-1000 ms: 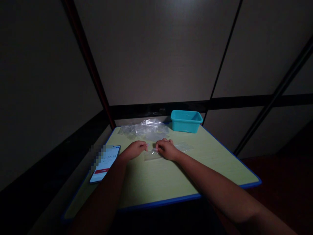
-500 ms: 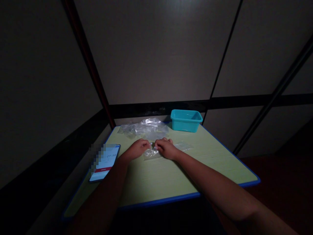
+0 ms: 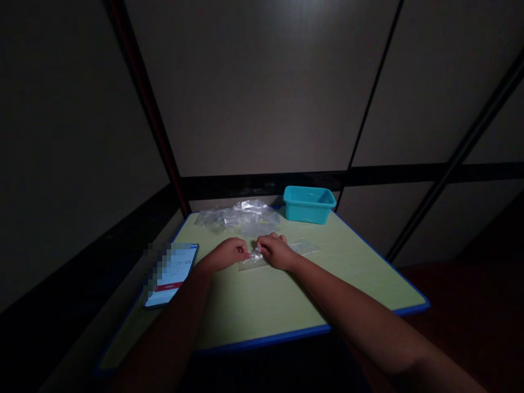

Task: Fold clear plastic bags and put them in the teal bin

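Note:
A clear plastic bag (image 3: 252,264) lies flat on the table, stretching out to the right beneath my hands. My left hand (image 3: 230,254) is closed at the bag's left part, with the fingers curled in and the thumb pressed on the plastic. Just to its right, my right hand (image 3: 275,251) pinches the same bag between thumb and fingers and covers its middle. A small whitish bit shows at the right fingertips; I cannot tell whether it is part of the bag.
A pale green table (image 3: 262,311) with a blue edge is under everything. At its back lie crumpled clear plastic sheets (image 3: 241,215), beside a turquoise basket (image 3: 309,212). On the left a phone (image 3: 174,273) shows a lit timer. Panelled walls stand close behind.
My left thumb has shifted down onto the bag, and the gap between my fingertips looks slightly different. The whole view has moved a little; the basket and phone remain in place.

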Motion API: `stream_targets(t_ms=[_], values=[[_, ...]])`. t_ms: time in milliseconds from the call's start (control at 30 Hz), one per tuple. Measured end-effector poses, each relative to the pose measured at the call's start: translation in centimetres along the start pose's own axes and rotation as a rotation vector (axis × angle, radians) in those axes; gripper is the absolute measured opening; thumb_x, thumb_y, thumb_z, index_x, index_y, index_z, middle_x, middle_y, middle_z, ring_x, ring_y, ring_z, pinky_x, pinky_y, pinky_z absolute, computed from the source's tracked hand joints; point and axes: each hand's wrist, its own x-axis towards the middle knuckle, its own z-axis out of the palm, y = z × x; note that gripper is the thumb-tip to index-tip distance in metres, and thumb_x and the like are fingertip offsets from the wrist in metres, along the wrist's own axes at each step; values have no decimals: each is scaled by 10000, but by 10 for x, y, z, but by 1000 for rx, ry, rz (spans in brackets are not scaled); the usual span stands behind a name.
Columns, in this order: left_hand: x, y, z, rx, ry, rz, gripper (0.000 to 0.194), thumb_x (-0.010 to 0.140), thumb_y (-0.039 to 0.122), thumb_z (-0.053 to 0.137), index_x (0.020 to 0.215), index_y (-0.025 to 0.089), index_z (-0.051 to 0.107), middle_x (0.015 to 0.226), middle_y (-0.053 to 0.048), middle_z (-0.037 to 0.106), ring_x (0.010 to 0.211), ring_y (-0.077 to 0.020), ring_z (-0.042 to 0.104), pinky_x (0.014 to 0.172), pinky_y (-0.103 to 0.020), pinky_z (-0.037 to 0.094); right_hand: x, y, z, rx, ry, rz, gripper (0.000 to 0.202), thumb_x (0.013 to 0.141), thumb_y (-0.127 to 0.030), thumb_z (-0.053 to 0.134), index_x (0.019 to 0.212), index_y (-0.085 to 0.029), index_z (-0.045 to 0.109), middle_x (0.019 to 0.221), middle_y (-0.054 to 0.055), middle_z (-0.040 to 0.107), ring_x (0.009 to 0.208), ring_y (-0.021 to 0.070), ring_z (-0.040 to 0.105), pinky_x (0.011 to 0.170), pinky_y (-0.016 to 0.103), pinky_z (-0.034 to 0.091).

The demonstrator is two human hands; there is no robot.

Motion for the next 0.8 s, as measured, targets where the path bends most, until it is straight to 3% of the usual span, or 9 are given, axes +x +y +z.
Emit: stream_targets(t_ms=[200,400,800], values=[[-1,-1,-4,-44,-12,-5,106,633,279,564,615,175,559,581,36,533,613,-133,503,565,-217,377,0,-1,-1,-27,-11,10,115,847,-243,461,871,-206,567,900,20,618,903,181,449,706,294,216],[-1,-2,-4,-74,29,-18,129,666,296,525,652,172,558,635,14,573,646,-146,533,599,-236,398,2,3,-8,-89,-48,84,274,894,-328,391,784,-170,586,880,62,619,901,195,448,713,322,246],[-1,-2,-3,-36,61,-14,122,682,269,480,654,174,551,655,2,589,665,-153,540,611,-238,391,0,20,-27,-133,-94,214,254,850,-350,441,755,-192,616,771,39,641,827,186,519,718,312,288]])
